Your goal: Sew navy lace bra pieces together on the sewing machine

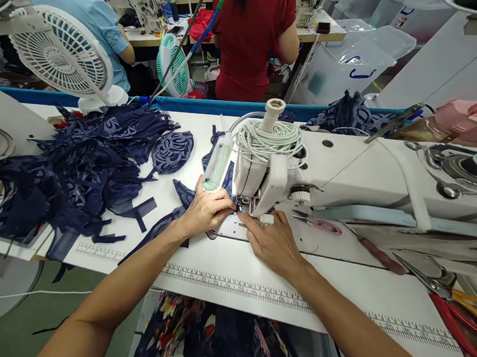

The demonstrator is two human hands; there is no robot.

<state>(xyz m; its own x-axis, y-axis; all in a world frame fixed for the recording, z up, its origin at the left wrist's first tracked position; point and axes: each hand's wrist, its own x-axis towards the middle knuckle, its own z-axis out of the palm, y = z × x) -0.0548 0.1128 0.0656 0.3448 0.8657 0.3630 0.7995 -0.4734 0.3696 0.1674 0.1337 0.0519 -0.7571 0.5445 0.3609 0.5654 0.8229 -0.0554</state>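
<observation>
My left hand [204, 211] lies flat on a navy fabric piece [183, 194] and presses it toward the presser foot [245, 203] of the white sewing machine [344, 174]. Its fingertips pinch the cloth edge right at the needle. My right hand [273, 242] rests on the machine bed just in front of the foot, fingertips touching the same fabric edge. A navy strap [154, 232] trails from under my left wrist toward the table's front edge.
A heap of navy lace pieces [77, 174] covers the table's left side. Small snips [319, 222] lie right of the foot; scissors with red and yellow handles [449, 299] lie far right. A white fan [64, 54] stands back left. Two people work beyond the table.
</observation>
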